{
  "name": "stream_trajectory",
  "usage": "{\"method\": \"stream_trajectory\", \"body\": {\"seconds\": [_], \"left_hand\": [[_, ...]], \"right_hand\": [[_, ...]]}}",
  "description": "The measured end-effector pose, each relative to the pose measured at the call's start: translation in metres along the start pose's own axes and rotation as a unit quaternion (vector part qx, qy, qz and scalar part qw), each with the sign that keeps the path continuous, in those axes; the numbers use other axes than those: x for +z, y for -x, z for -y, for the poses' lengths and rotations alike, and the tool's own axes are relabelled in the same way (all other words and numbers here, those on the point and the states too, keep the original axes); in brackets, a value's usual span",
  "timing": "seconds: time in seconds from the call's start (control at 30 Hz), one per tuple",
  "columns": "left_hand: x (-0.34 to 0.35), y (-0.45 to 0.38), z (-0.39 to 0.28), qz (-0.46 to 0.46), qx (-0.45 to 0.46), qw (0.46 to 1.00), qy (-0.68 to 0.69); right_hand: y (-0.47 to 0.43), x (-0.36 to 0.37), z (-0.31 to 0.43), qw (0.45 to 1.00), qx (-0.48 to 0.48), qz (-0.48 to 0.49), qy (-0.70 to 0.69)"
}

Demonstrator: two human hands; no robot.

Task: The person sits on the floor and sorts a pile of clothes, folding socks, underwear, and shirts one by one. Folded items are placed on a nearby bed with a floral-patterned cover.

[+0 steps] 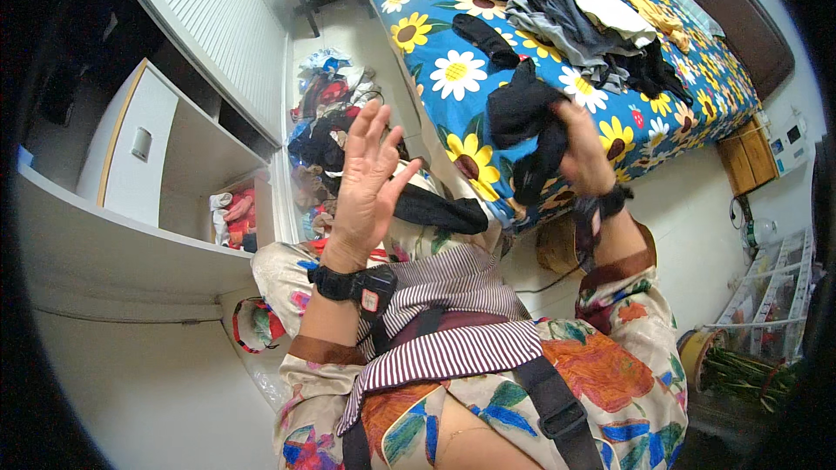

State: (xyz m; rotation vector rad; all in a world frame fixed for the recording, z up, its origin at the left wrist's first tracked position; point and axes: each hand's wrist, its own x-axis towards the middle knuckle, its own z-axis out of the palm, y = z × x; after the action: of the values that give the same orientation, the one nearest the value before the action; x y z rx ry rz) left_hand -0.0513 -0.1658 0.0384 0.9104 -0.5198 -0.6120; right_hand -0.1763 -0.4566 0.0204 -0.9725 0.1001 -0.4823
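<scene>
My right hand [586, 155], slightly blurred, grips a bunched black sock [526, 108] over the near edge of the bed. Part of that dark cloth hangs down below the fingers; I cannot tell if it is one piece or two. My left hand [369, 186] is raised with its palm up, fingers apart and nothing in it. Beside it another black sock [444, 209] lies stretched across my lap. A third black sock [486, 39] rests on the sunflower-print bedspread [457, 75], farther back.
Folded clothes [575, 13] are heaped on the bed. To the left, a pile of clothes [333, 117] lies on the floor beside a white louvred door [222, 19]. An open cabinet compartment holds small garments [235, 215]. A wooden stool [555, 248] stands by the bed.
</scene>
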Motion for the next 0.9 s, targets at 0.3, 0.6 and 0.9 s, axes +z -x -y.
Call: {"method": "stream_trajectory", "body": {"seconds": [0.3, 0.6, 0.9], "left_hand": [[-0.052, 0.028, 0.016, -0.069, -0.059, 0.996, 0.012], [-0.004, 0.016, 0.026, 0.057, -0.099, 0.992, -0.058], [0.008, 0.039, 0.035, 0.022, -0.163, 0.973, 0.163]], "right_hand": [[-0.035, -0.086, 0.034, 0.916, -0.137, -0.298, 0.230], [-0.015, 0.046, 0.022, 0.990, -0.118, -0.003, -0.073], [0.007, 0.103, -0.032, 0.992, -0.120, -0.011, -0.026]]}}
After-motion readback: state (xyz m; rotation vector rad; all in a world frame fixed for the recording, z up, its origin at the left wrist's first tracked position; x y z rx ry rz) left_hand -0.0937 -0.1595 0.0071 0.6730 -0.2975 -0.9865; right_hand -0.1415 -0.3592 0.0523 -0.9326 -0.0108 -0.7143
